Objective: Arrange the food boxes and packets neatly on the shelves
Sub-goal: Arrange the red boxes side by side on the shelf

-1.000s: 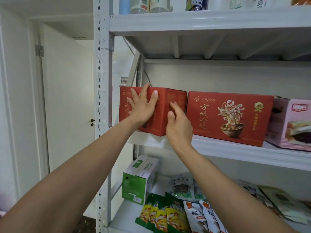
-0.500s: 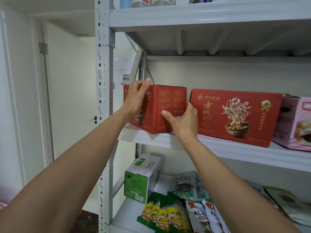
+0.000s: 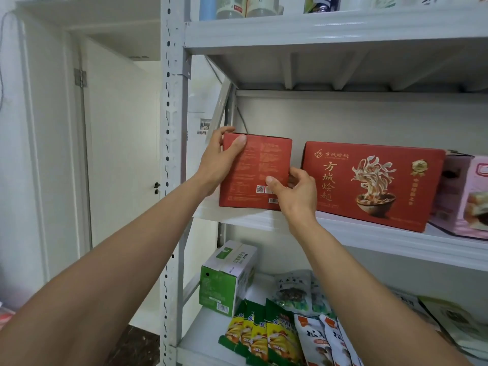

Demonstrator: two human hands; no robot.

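- Rack (image 3: 171,128): grey-white metal, slotted upright at front left, diagonal brace (image 3: 221,108) at its left end.
- Shelf underside (image 3: 343,72): ribbed, in shade.
- Wall (image 3: 369,120) behind the rack: plain, pale grey.
- Door (image 3: 118,154) left of the rack: white, metal hinge (image 3: 80,77) at upper left, dark handle (image 3: 156,185) at right edge.
- Small papers (image 3: 204,125) stuck on the wall past the rack's end.
- Thin cable (image 3: 2,62) on the far-left wall.
- Floor (image 3: 137,344): dark, mottled, seen by the upright's foot.
- Light: soft, even.
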